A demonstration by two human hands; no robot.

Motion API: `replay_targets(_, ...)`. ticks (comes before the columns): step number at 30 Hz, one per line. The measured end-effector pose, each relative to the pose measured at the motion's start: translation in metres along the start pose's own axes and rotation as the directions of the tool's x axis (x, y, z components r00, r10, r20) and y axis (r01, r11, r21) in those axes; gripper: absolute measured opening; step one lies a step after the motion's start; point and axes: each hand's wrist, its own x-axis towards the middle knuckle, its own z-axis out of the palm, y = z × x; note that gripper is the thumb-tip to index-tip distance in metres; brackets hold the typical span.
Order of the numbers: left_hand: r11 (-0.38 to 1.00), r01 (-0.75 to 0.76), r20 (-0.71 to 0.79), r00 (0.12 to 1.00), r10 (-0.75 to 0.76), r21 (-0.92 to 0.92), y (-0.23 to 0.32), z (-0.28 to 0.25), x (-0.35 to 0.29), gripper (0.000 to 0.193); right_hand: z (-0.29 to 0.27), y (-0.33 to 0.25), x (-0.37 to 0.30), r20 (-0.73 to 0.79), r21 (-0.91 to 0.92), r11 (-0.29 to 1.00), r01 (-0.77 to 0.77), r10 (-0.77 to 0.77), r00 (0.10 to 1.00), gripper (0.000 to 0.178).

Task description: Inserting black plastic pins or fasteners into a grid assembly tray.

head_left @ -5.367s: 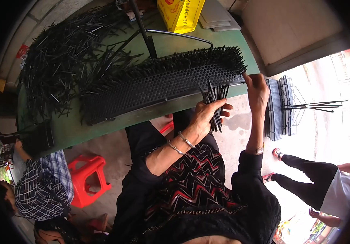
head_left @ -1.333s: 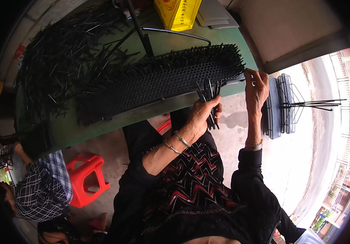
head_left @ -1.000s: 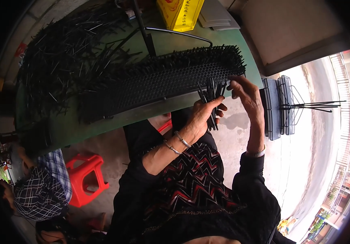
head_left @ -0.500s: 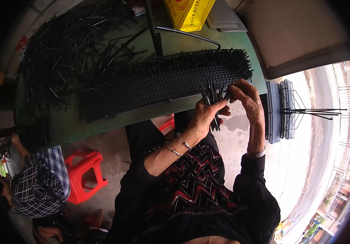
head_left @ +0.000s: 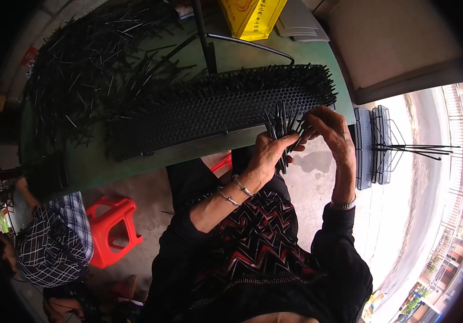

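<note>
A bundle of thin black plastic sticks (head_left: 281, 121) is gripped in my left hand (head_left: 267, 156), just off the near edge of the table. My right hand (head_left: 328, 129) meets the bundle's right side with thumb and fingers pinched together; whether a single stick is between them is too small to tell. Beyond both hands lies a long black perforated panel (head_left: 199, 116) with rows of round holes. Many black sticks stand upright in its far rows and right end, while its nearer rows show bare holes.
A heap of loose black sticks (head_left: 81, 70) covers the left of the green table (head_left: 188, 145). A black metal frame (head_left: 205, 48) rises behind the panel, near a yellow box (head_left: 255, 21). A red stool (head_left: 114, 231) and another person (head_left: 54, 242) are at lower left; black wire racks (head_left: 374, 145) stand at right.
My right hand and wrist have shifted slightly to the right, and its fingers have come down a little closer to the bundle. My left hand stays nearly still.
</note>
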Motion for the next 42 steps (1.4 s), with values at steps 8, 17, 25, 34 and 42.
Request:
replay_targets(8, 0.999, -0.002, 0.014, 1.000, 0.002, 0.041, 0.002, -0.003, -0.003, 0.019, 0.001, -0.002, -0.001, 0.007, -0.026, 0.999, 0.021, -0.021, 1.000, 0.021)
replay_targets(17, 0.997, -0.004, 0.042, 0.999, 0.001, 0.083, 0.008, -0.003, -0.005, 0.023, -0.007, -0.003, 0.000, 0.051, -0.021, 1.000, 0.017, -0.016, 0.999, 0.018)
replay_targets(25, 0.978, 0.128, 0.009, 0.992, -0.128, -0.163, 0.000, -0.015, 0.013, 0.026, -0.009, -0.010, 0.015, -0.500, -0.341, 0.902, 0.264, -0.411, 0.762, 0.015)
replay_targets(34, 0.898, 0.196, 0.087, 0.981, -0.175, -0.394, -0.007, -0.010, 0.018, 0.024, -0.012, 0.022, 0.047, -0.516, -0.587, 0.766, 0.260, -0.602, 0.609, 0.012)
replay_targets(42, 0.893, 0.198, 0.085, 0.980, -0.178, -0.405, -0.007, -0.008, 0.018, 0.027, -0.010, 0.021, 0.044, -0.492, -0.582, 0.773, 0.255, -0.583, 0.647, 0.012)
